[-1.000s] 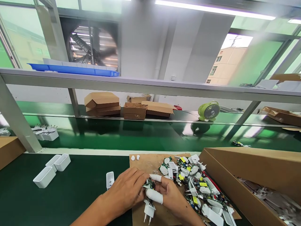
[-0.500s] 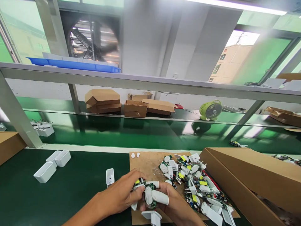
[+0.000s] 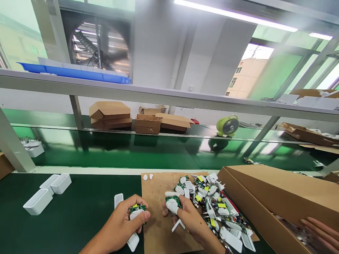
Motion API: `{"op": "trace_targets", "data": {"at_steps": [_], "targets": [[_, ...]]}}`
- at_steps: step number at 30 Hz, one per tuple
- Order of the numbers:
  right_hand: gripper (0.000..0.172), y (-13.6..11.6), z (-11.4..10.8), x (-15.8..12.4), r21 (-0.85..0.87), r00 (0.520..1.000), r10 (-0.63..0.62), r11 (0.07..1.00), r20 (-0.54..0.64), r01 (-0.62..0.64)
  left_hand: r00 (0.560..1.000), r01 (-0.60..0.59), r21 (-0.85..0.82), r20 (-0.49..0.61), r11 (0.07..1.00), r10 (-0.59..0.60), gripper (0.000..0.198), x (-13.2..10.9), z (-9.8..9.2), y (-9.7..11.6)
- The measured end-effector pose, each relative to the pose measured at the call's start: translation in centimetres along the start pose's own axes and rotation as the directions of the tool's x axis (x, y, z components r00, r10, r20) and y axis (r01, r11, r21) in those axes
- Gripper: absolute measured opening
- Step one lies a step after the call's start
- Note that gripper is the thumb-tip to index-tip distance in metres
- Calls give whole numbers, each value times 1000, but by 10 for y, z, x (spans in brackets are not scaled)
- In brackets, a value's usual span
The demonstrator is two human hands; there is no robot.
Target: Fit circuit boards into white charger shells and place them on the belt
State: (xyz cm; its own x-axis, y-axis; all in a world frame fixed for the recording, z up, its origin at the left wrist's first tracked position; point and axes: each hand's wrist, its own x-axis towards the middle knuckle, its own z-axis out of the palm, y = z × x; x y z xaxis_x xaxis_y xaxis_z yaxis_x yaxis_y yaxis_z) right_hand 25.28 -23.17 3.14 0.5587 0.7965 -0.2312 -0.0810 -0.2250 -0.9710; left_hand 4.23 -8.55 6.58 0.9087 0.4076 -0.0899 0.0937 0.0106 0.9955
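My left hand (image 3: 124, 220) is closed round a small green circuit board (image 3: 137, 209) with a white pad and a yellow part, at the left edge of the brown cardboard sheet (image 3: 159, 229). White finger covers are on my right hand (image 3: 185, 211), which grips another green board (image 3: 173, 201) over the sheet. A white flat piece (image 3: 178, 225) hangs under that board. Below my left hand lies a white casing piece (image 3: 133, 242), and a white casing (image 3: 118, 199) is just behind it. To the right is a heap of boards with white parts (image 3: 214, 201).
Three white boxes (image 3: 38, 201) sit on the green table at left. A large open carton (image 3: 278, 190) stands at right, with another person's hand (image 3: 321, 229) at it. Two white bits (image 3: 148, 177) lie on the sheet. A green fan (image 3: 227, 125) is farther back.
My hands were together over the boards and are now apart, each with one board. The view has shifted to the right. Another person's hand has appeared at the carton.
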Motion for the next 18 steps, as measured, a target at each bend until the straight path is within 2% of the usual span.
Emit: {"op": "trace_targets", "data": {"at_steps": [5,9,12,15,18], "targets": [[51,-11,-11,14,-13,1000,14,1000,-19,-14,997,44,-111,-55,993,-50,72,-8,-4,-9],[51,-19,-13,18,1,1000,25,1000,-19,-25,994,5,-146,-104,989,-20,68,-15,-8,-11],[50,-22,-12,18,-1,999,29,1000,-13,-29,994,23,-203,-101,979,-44,73,-20,-12,-13],[53,-22,-11,21,-79,999,1,997,-42,-4,991,54,-239,-110,969,-82,76,-25,-16,-15],[53,-20,-11,26,-250,996,-60,967,-61,43,981,63,-221,-164,973,-101,69,-31,-19,-16]]}}
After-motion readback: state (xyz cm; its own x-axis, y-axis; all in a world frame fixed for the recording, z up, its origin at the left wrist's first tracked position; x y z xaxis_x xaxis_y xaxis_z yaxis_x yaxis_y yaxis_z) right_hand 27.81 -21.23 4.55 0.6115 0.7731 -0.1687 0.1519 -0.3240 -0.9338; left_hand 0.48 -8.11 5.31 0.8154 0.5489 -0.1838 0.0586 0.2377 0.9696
